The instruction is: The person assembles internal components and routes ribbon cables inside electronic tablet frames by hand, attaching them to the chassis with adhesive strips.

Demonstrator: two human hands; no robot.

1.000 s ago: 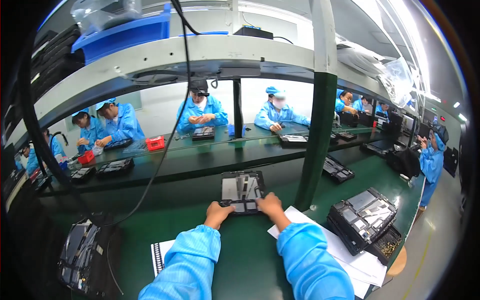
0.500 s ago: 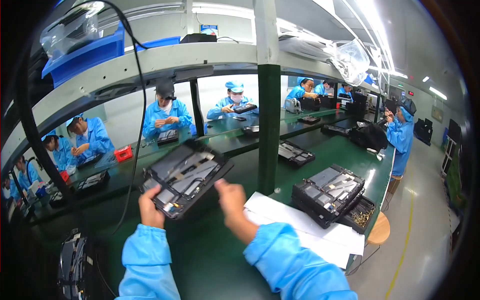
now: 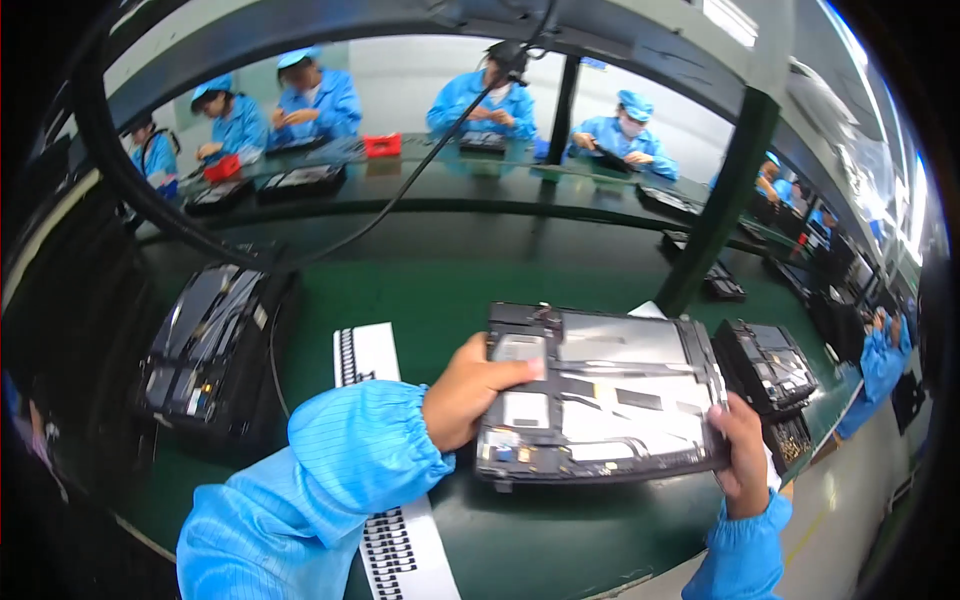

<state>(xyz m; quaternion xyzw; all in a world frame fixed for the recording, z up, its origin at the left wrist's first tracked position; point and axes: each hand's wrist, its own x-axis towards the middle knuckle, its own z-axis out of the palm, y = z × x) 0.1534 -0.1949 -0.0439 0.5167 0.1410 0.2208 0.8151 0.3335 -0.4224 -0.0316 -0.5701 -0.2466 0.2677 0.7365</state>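
Both my hands hold a black, tablet-like electronic device [image 3: 640, 425] above the green bench, its open side facing up. Grey and silver flat parts, cables and a small circuit board show inside it. My left hand [image 3: 465, 390] grips its left edge, the thumb lying over the inner parts. At the opposite edge my right hand [image 3: 742, 440] is closed around the lower right side. Below my left forearm lies a white sheet [image 3: 405, 545] with rows of small black pieces, partly covered by the sleeve.
A stack of similar opened devices [image 3: 205, 340] stands at the left. Another stack [image 3: 768, 365] is at the right, beside a tray of small brass-coloured parts [image 3: 792, 440]. A black cable [image 3: 385, 205] hangs across the view, and a green post [image 3: 725, 200] rises behind. Co-workers [image 3: 490, 105] sit opposite.
My view has swung left, bringing the left stack and the patterned sheet into sight. The device has levelled out and come nearer; my right hand, blurred beside it before, now grips its right edge.
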